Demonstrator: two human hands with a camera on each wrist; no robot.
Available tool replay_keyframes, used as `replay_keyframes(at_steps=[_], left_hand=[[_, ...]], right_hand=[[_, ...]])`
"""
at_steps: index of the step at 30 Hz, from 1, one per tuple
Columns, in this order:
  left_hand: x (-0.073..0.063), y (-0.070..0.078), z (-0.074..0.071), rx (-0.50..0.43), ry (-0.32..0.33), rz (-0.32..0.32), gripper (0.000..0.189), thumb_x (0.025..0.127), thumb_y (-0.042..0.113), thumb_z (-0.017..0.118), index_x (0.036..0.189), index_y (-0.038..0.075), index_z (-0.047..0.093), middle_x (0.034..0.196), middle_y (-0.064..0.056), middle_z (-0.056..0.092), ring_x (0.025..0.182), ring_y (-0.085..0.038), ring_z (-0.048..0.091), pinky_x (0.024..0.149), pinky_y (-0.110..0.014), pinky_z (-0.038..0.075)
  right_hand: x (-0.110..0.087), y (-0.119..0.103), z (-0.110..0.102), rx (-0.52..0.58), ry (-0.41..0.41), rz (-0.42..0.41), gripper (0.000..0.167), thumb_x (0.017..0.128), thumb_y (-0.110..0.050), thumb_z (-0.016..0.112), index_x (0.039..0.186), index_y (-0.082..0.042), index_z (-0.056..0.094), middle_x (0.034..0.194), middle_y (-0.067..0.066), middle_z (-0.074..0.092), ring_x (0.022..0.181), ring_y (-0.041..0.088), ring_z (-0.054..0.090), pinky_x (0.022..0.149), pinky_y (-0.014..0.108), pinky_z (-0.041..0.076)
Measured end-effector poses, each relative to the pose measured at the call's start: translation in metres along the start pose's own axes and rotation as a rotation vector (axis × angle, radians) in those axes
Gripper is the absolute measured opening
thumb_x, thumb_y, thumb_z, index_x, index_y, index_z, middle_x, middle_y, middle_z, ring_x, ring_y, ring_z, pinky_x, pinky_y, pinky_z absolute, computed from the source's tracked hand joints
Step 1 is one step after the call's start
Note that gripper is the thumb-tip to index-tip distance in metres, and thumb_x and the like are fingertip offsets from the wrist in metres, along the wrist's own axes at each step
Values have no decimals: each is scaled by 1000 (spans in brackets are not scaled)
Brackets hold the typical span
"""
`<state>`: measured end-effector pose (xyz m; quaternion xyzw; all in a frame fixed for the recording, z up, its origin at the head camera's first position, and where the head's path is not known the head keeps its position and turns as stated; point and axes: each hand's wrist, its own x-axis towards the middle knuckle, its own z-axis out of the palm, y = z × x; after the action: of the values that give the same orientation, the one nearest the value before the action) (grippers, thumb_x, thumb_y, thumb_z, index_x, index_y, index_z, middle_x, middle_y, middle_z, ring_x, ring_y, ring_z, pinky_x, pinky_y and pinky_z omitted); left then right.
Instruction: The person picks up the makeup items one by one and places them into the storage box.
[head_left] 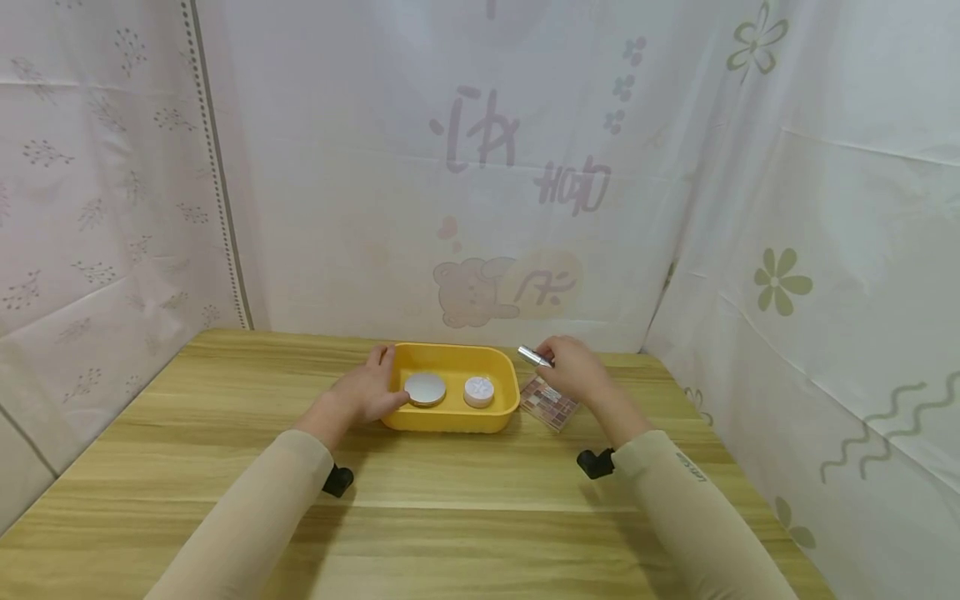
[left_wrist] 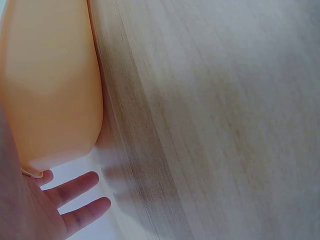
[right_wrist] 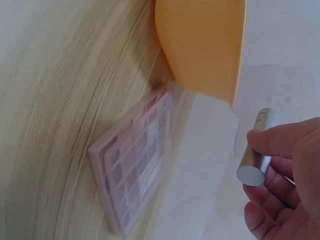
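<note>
A yellow plastic box [head_left: 450, 423] stands toward the back of the table. My left hand [head_left: 367, 390] holds its left end, thumb over the rim; in the left wrist view two fingers stretch out beside the yellow wall. Inside the box lie a round silver compact [head_left: 425, 389] on the left and a small round white case [head_left: 478, 392] with a star pattern on the right. My right hand [head_left: 573, 367] pinches a silver lipstick tube [right_wrist: 256, 155] between thumb and fingers, raised right of the box. Beneath that hand an eyeshadow palette [head_left: 549, 403] lies flat on the table.
The wooden table [head_left: 450, 533] runs back to a pale printed curtain [head_left: 360, 208]. More patterned cloth [head_left: 847, 250] hangs along the right side. The palette lies close to the box's right end.
</note>
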<state>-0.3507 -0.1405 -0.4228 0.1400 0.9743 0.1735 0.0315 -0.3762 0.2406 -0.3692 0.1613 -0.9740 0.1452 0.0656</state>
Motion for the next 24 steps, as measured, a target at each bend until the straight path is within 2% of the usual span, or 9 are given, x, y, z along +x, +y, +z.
replay_keyframes(at_steps=[10,18,24], left_hand=[[0,0,0,0,-6,-4,102,106,49,58,175,-3,5,180,-29,13,140,-49,60,118,-60,50],[1,-1,2,-6,1,-10,101,106,49,57,175,-2,5,181,-28,13,142,-48,60,118,-59,50],[4,-3,4,9,5,-7,101,106,50,56,175,-2,5,180,-28,13,141,-47,61,117,-59,51]], right_hand=[[0,-25,4,15,-19,-12,33,104,-22,69,132,-5,72,126,14,72,117,30,68,108,51,57],[1,-41,9,25,-34,-47,33,104,-24,72,132,-7,72,126,11,71,112,26,67,103,48,59],[0,-54,15,14,-36,-87,29,103,-25,74,128,-10,73,123,8,70,107,22,66,98,43,60]])
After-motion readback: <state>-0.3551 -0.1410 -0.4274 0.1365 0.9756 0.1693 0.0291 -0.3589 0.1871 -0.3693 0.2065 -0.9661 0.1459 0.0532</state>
